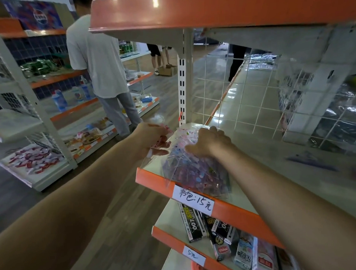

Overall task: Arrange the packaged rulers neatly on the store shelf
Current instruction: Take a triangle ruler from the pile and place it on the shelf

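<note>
A pile of packaged rulers point(196, 170) in clear crinkly plastic with pastel prints lies on the left end of the orange-edged shelf point(154, 180), partly overhanging its front lip. My left hand point(153, 135) pinches the pile's far left edge. My right hand point(208, 143) rests on top of the pile with fingers curled over the packets. How many packets lie in the pile is hard to tell.
A white price label point(193, 199) is stuck on the shelf's front. Black pen boxes point(193, 223) and other packets sit on the shelf below. A wire grid back panel point(252, 104) stands behind. A person in a white shirt point(97, 57) stands at the neighbouring shelf unit.
</note>
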Tool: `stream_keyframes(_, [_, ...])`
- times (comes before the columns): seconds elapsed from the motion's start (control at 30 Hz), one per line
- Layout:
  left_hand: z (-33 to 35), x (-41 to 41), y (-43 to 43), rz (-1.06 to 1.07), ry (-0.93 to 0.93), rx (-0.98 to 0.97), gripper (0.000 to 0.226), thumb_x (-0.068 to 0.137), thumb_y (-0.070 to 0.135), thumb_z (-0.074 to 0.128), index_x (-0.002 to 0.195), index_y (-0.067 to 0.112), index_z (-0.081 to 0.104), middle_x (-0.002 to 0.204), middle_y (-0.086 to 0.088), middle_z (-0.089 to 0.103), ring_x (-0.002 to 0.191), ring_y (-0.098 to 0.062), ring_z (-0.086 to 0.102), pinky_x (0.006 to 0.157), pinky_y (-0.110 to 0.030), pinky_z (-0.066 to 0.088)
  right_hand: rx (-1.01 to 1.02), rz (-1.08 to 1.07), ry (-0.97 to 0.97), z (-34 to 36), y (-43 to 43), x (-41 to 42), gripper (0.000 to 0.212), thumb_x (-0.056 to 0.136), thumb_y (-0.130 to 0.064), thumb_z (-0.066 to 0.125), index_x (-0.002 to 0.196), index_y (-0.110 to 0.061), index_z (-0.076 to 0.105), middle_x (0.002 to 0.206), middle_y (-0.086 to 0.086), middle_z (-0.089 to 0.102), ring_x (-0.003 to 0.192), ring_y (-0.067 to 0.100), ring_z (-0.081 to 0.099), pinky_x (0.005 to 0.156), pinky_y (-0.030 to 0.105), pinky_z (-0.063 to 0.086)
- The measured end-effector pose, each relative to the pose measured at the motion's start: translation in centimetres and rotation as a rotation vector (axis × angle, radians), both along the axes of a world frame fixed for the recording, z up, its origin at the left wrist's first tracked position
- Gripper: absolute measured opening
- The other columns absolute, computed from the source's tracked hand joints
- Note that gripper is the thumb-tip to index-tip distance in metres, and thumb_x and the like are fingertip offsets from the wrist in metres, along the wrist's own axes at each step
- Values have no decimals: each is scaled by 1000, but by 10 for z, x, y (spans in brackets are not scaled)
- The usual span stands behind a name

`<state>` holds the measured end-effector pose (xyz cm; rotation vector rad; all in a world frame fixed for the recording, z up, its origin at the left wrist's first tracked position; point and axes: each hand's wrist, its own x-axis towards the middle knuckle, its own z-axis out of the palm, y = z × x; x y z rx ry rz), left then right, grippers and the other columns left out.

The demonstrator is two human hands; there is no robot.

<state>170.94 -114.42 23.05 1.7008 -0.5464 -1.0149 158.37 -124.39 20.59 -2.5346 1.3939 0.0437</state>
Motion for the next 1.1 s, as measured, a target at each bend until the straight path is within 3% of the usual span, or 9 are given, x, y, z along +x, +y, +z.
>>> stream_keyframes(0.17, [-6, -1, -14, -4, -57, -1, 19, 94, 3, 51, 76, 7, 55, 68, -10, 50, 61, -22, 56, 60, -39, 53, 31, -16, 81, 2, -7, -17, 72, 79, -61, 61, 133, -14, 46, 134, 13, 46, 120, 31, 49, 93, 36, 43])
stream_keyframes(0.3, [-8, -6, -24, 9, -54, 22, 12, 93, 5, 54, 81, 7, 57, 71, -10, 52, 62, -21, 57, 56, -38, 53, 88, -34, 8, 1, -7, -36, 60, 77, -54, 65, 122, -15, 55, 124, 9, 57, 107, 28, 58, 82, 31, 46])
stream_keyframes(0.4, [-7, -8, -30, 5, -63, 23, 12, 93, 5, 54, 81, 7, 57, 73, -10, 52, 64, -21, 58, 58, -38, 53, 169, -48, -58, 3, -2, -48, 55, 79, -44, 69, 122, -13, 55, 120, 8, 61, 103, 27, 62, 82, 34, 50])
stream_keyframes(0.5, [-7, -11, -33, -3, -72, 31, 10, 92, 4, 55, 83, 7, 57, 72, -11, 52, 64, -21, 58, 60, -39, 54, 273, -60, -157, 2, 2, -55, 40, 82, -32, 70, 110, -5, 61, 99, 11, 69, 89, 26, 68, 76, 33, 53])
stream_keyframes(0.63, [-6, -13, -33, -21, -74, 21, 8, 91, 5, 56, 84, 8, 57, 69, -10, 52, 60, -21, 58, 58, -38, 54, 400, -117, -330, 2, 5, -68, 12, 84, -14, 68, 88, -4, 63, 71, 9, 63, 61, 19, 59, 57, 27, 49])
stream_keyframes(0.73, [-4, -17, -35, -56, -77, 2, 5, 90, 7, 59, 86, 8, 59, 68, -8, 52, 60, -19, 58, 57, -36, 57, 472, -163, -487, 5, 3, -92, 13, 86, -4, 64, 73, -4, 61, 58, 9, 52, 48, 15, 46, 49, 23, 43])
stream_keyframes(0.8, [-2, -23, -38, -79, -34, -20, 3, 89, 8, 62, 89, 9, 59, 68, -7, 51, 58, -18, 59, 53, -33, 58, 535, -183, -605, 12, 1, -113, 7, 88, -4, 61, 84, 0, 65, 59, 8, 50, 49, 14, 45, 48, 21, 44])
stream_keyframes(0.9, [3, -40, -47, -154, 65, -43, 9, 90, 10, 61, 83, 12, 55, 66, -4, 47, 50, -15, 60, 51, -31, 57, 617, -215, -723, 21, -3, -148, 8, 91, -8, 58, 92, -9, 66, 69, 4, 60, 60, 12, 58, 55, 22, 52])
stream_keyframes(1.1, [14, -101, -71, -397, 108, -120, 7, 92, 8, 55, 86, 11, 58, 69, -4, 55, 62, -16, 59, 67, -32, 56, 587, -247, -776, 34, -16, -216, 18, 95, -9, 51, 92, -18, 66, 81, 2, 68, 67, 10, 66, 55, 20, 48])
